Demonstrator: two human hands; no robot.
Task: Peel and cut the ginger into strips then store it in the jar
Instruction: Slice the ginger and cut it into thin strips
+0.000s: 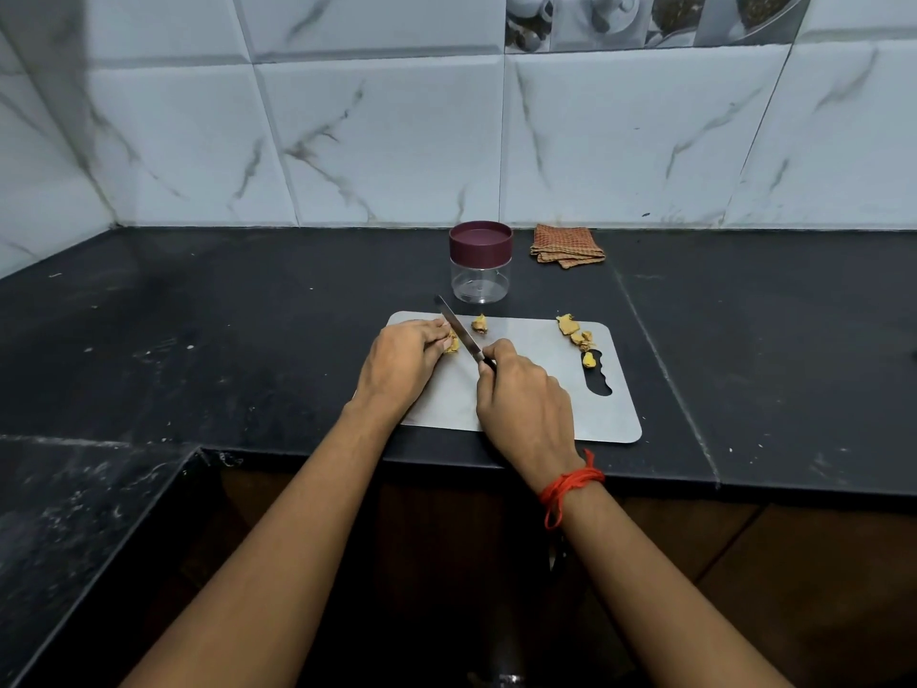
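Head view: L hand (402,362) is curled over the ginger (451,344), fingertips pinching it down on the board (610,414). R hand (521,389) is wrapped tight round the handle of the knife (459,332). The blade slants away up-left, its edge right beside the L fingertips & against the ginger. Looks like the slicing step; nothing stored yet, as the jar (480,263) looks empty w/ its lid (480,238) on.

To do it well: tuck L fingertips back & let the knuckles guide the blade. The piece is small & knobbly, prob. rolls, so put a flat side down. Thin, even cuts w/ short strokes. The board looks thin & smooth and may slide on the tabletop (248,315), so keep weight on it.

Around: a 2nd chunk (479,324) lies just beyond the R hand, close to the right of the blade; it could get nicked or pushed, so nudge it off first. Loose bits (575,332) sit well right of the R hand by the board's handle slot; can't tell if peel or flesh. The jar stands beyond both hands, off the board, & needs opening before filling. A folded cloth (567,245) lies further back, right of the jar.
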